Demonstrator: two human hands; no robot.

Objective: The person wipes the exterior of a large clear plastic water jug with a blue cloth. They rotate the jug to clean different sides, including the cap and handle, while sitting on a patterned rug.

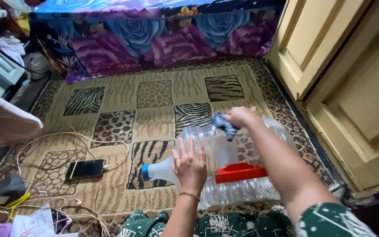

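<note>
Cloth [224, 124] half hidden in right hand [241, 116] above jug [224, 175].

Home, prob. a bedroom. Bed [154, 39] w/ rose-print spread along the far side, animal-print rug [154, 96] over the floor, cream panelled doors [343, 79] at right. Phone [85, 168] on charge on the rug w/ loose cables [66, 140], clothes [5, 44] piled at left, papers [31, 224] in the near corner. Lived-in clutter, no work gear.
</note>
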